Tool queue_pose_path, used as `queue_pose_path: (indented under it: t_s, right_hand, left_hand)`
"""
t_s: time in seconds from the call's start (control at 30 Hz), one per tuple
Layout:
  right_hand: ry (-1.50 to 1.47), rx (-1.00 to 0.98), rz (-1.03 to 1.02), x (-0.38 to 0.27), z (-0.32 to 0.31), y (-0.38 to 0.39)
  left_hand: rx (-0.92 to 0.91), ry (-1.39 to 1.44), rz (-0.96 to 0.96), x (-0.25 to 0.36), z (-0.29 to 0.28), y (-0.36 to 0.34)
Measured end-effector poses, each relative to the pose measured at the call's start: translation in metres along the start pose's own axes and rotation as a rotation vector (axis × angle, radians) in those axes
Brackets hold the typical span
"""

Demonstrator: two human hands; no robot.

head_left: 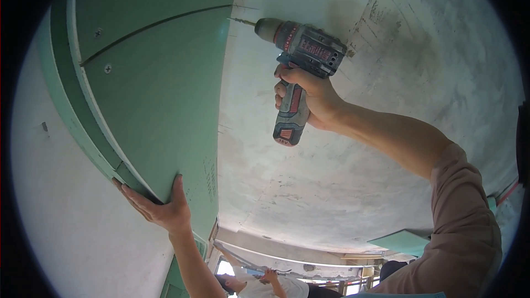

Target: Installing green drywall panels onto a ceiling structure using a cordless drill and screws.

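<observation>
My right hand [312, 96] is wrapped round the grip of a grey, black and red cordless drill [306, 49], its forefinger at the trigger. A thin bit [243, 21] points left from the chuck, its tip at the right edge of a green plasterboard panel [165, 99], near the seam. Whether the tip touches the board I cannot tell. Lower left, my left hand [163, 212] grips the panel's stepped edge, thumb up against the face and fingers stretched along the lower ledge. Two screw heads, one a cross-head screw [107, 69], sit in the panel by the seam.
A rough, stained grey-white plaster surface [309, 187] lies to the right of the panel. Below, another person [276, 287] in a white top has raised arms near a long rail. A loose green board [400, 241] shows at lower right.
</observation>
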State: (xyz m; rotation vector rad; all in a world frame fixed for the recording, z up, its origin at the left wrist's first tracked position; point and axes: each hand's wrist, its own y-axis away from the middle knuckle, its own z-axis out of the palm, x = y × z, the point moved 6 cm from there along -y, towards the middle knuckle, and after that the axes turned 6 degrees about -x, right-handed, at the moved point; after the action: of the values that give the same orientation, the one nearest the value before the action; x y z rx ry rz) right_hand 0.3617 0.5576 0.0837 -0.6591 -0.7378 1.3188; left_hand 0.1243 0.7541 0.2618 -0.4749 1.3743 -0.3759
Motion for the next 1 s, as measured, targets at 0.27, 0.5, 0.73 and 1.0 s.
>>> queue_pose_path:
  t_s: [0.27, 0.5, 0.73, 1.0]
  right_hand:
    - [-0.043, 0.038, 0.008, -0.002, 0.004, 0.006]
    - [-0.001, 0.014, -0.039, -0.007, 0.006, 0.006]
    - [0.049, 0.016, -0.044, -0.009, 0.008, -0.004]
    - [0.109, 0.003, -0.031, -0.004, 0.006, -0.008]
  left_hand:
    - [0.018, -0.020, 0.038, 0.008, -0.009, 0.004]
    - [0.028, -0.022, 0.042, 0.009, -0.011, 0.002]
    - [0.024, -0.026, 0.039, 0.007, -0.006, 0.001]
    - [0.005, -0.056, 0.002, 0.002, -0.003, 0.003]
